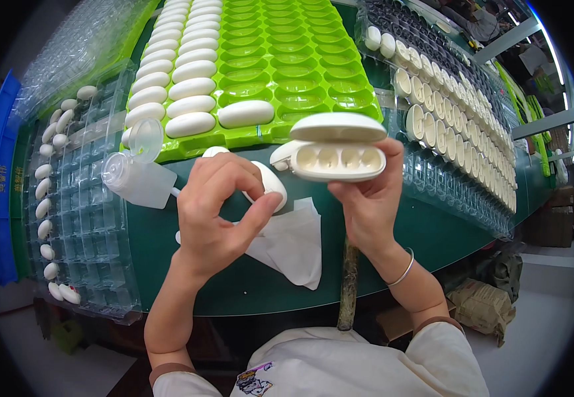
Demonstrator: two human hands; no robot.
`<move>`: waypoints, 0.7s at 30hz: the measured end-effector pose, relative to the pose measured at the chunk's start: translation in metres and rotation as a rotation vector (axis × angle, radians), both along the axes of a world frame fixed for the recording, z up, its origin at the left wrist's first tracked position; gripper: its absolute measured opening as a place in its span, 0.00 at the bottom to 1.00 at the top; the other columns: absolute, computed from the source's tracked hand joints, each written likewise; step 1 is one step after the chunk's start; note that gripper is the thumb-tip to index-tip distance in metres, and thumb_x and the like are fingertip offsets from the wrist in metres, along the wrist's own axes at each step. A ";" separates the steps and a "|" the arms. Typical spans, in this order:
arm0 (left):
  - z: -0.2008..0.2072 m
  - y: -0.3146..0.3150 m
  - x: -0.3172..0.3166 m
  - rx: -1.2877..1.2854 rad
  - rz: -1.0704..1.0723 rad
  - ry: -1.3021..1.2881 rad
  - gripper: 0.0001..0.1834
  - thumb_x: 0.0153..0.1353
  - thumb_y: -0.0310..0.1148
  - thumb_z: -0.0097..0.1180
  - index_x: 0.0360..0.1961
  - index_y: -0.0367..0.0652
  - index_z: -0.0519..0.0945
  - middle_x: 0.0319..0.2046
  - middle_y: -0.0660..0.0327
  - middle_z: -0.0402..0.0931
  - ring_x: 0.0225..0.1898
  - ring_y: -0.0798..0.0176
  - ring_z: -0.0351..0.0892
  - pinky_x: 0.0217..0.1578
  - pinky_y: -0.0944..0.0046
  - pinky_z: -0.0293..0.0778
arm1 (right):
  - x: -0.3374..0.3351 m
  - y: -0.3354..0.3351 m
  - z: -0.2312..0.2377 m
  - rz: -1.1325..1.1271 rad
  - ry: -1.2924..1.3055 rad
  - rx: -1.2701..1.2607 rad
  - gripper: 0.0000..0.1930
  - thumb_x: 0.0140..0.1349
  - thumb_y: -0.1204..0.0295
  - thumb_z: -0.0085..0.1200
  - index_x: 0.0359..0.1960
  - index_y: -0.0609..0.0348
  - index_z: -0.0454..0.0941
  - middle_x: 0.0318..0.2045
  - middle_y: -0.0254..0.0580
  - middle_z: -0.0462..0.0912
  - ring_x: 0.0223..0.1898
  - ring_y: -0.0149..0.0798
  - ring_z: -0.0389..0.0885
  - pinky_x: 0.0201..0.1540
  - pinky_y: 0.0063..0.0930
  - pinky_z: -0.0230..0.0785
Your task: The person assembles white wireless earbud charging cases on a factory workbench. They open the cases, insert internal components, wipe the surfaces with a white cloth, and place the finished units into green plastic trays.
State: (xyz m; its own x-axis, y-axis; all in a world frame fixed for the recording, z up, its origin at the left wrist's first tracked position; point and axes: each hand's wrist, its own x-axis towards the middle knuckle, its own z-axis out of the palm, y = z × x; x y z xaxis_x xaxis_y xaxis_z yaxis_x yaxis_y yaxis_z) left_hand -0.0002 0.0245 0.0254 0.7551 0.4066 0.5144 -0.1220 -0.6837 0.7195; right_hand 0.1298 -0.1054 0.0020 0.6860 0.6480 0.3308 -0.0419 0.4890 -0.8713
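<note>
White hinged case: in the head view, it is located above the work table, in front of the green tray, lid raised and row of hollows exposed. The right hand is clamped on its right end, thumb at the lower front edge. The left hand is positioned to its left, thumb and index fingertips curled close together; whether anything is pinched between them cannot be told. A closed oval case lies behind these fingertips, partly hidden. A white cloth lies on the table between the forearms. A translucent bottle lies near the left hand, just beside the green tray, which carries rows of white oval cases on its left side. Far left, a clear tray holds small white oval pieces; at right, clear trays hold cream open shells.
</note>
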 end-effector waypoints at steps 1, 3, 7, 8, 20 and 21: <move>0.005 0.003 -0.002 0.119 0.006 0.129 0.12 0.41 0.30 0.62 0.21 0.40 0.70 0.20 0.62 0.70 0.24 0.62 0.70 0.31 0.65 0.64 | -0.001 0.001 0.003 -0.063 0.043 -0.024 0.29 0.42 0.86 0.59 0.45 0.57 0.56 0.42 0.43 0.69 0.44 0.35 0.73 0.47 0.25 0.69; 0.013 0.000 -0.004 0.145 0.047 0.333 0.09 0.43 0.28 0.60 0.17 0.39 0.71 0.17 0.63 0.69 0.23 0.60 0.70 0.30 0.63 0.65 | 0.002 0.003 0.003 -0.083 0.066 -0.014 0.29 0.43 0.86 0.58 0.45 0.58 0.55 0.41 0.44 0.68 0.44 0.36 0.73 0.47 0.25 0.68; 0.011 -0.003 -0.021 0.234 0.001 0.611 0.10 0.39 0.28 0.61 0.25 0.39 0.74 0.25 0.61 0.72 0.31 0.58 0.72 0.35 0.62 0.65 | 0.003 0.003 -0.002 -0.105 -0.085 -0.037 0.26 0.44 0.87 0.57 0.43 0.60 0.55 0.40 0.45 0.68 0.45 0.35 0.72 0.47 0.25 0.69; 0.008 -0.008 -0.027 0.306 0.025 0.598 0.11 0.38 0.28 0.62 0.26 0.39 0.74 0.27 0.61 0.72 0.33 0.59 0.71 0.35 0.62 0.65 | 0.001 0.003 -0.002 -0.095 -0.081 -0.039 0.26 0.44 0.87 0.57 0.42 0.60 0.55 0.40 0.45 0.67 0.45 0.35 0.72 0.47 0.26 0.69; 0.000 -0.037 -0.037 0.318 -0.024 0.561 0.16 0.41 0.22 0.57 0.35 0.41 0.71 0.28 0.59 0.66 0.29 0.58 0.72 0.27 0.64 0.67 | -0.012 0.001 -0.003 -0.022 -0.065 -0.047 0.26 0.41 0.88 0.58 0.39 0.60 0.56 0.41 0.43 0.67 0.46 0.36 0.71 0.49 0.30 0.68; 0.004 -0.036 -0.037 0.287 -0.017 0.540 0.17 0.41 0.22 0.58 0.35 0.42 0.72 0.28 0.59 0.67 0.27 0.58 0.73 0.24 0.64 0.67 | -0.011 0.001 -0.004 -0.025 -0.080 -0.036 0.26 0.41 0.88 0.58 0.39 0.60 0.56 0.41 0.43 0.67 0.46 0.36 0.71 0.49 0.30 0.68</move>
State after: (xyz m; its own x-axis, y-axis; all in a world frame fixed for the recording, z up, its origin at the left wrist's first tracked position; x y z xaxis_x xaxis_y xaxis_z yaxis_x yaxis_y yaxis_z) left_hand -0.0376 -0.0114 0.0296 0.9448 0.2941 0.1443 0.1961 -0.8604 0.4703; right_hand 0.1186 -0.1045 -0.0016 0.6744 0.6435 0.3622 0.0409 0.4572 -0.8884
